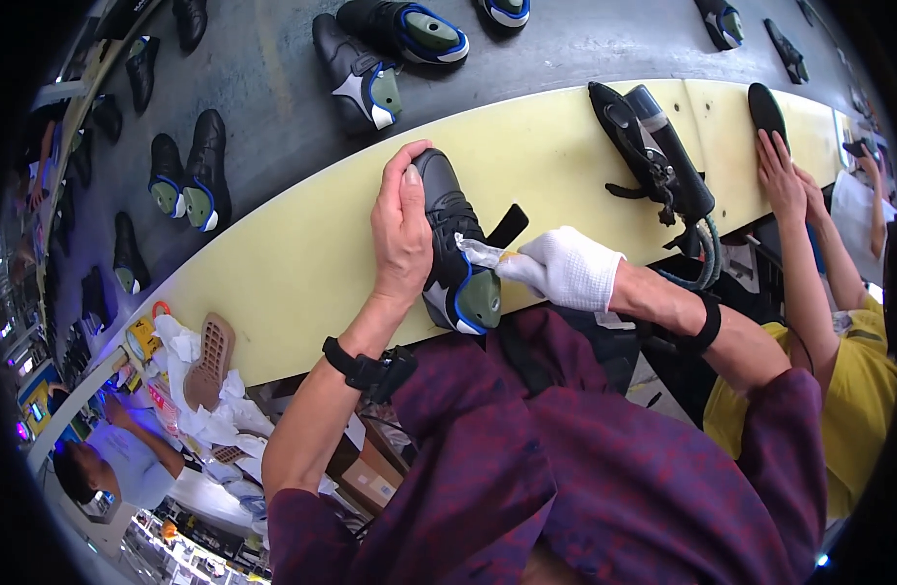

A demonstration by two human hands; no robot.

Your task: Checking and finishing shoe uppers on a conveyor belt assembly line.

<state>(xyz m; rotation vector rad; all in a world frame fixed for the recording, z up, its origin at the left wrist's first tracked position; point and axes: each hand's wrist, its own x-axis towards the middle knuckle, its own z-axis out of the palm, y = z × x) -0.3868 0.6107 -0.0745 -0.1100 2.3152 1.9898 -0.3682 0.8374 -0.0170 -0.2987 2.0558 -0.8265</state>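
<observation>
A black lace-up shoe (443,187) with a green and blue heel part stands on the pale yellow bench (302,249), toe pointing away from me. Against its left side rests my bare left hand (403,232), steadying it, with the fingers reaching up to the toe. My right hand (570,268) wears a white knitted glove and is closed round a slim tool with a whitish, wrapped-looking tip (480,253). That tip meets the shoe's side below the laces; its exact kind is unclear. A black strap (508,226) sticks out from the shoe's right side.
A black hand-held device (668,161) with a hose lies on the bench to the right. Beyond it, a co-worker's hands (785,185) hold a black shoe (766,109). Several shoes stand on the grey surface (273,73) ahead. At left are crumpled paper and a brown sole (210,363).
</observation>
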